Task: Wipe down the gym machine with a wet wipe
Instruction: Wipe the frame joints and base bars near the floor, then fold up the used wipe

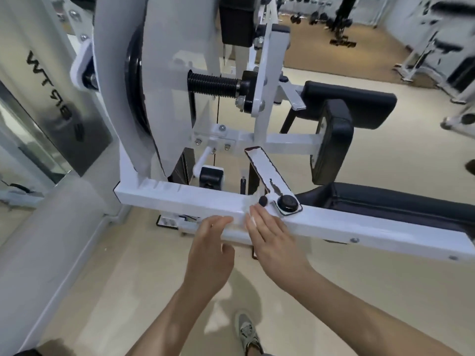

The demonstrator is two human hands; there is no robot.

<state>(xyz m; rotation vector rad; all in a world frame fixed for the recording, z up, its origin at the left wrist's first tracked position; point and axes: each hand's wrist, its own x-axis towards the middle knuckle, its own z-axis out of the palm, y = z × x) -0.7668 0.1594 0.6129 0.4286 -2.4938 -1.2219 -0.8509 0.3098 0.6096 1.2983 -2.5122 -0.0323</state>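
The right hand lies flat with its fingers straight and together. It presses a white wet wipe onto the top of a white-painted square steel beam, part of the white-framed gym machine. Only a thin sliver of the wipe shows at the index-finger side. Just beside it at nine o'clock, the left hand is relaxed and grasps nothing. Its gently bent fingertips touch the beam's near edge, and its thumb hangs below.

At twelve o'clock from the right fingertips, very close, sits a small black round cap. At one o'clock a larger black round knob sits on a white pivot plate. From that plate a flat white metal lever with chipped paint runs away toward eleven o'clock. At three o'clock, behind the beam, lies a long black padded seat. Farther off at one o'clock a black upholstered pad stands on edge, with a second black cushion behind it.

High at twelve o'clock a black ribbed handle grip sticks out sideways. At eleven o'clock a tall white curved shroud partly covers a black disc. At six o'clock, on the beige floor, a grey laced trainer shows between the forearms.
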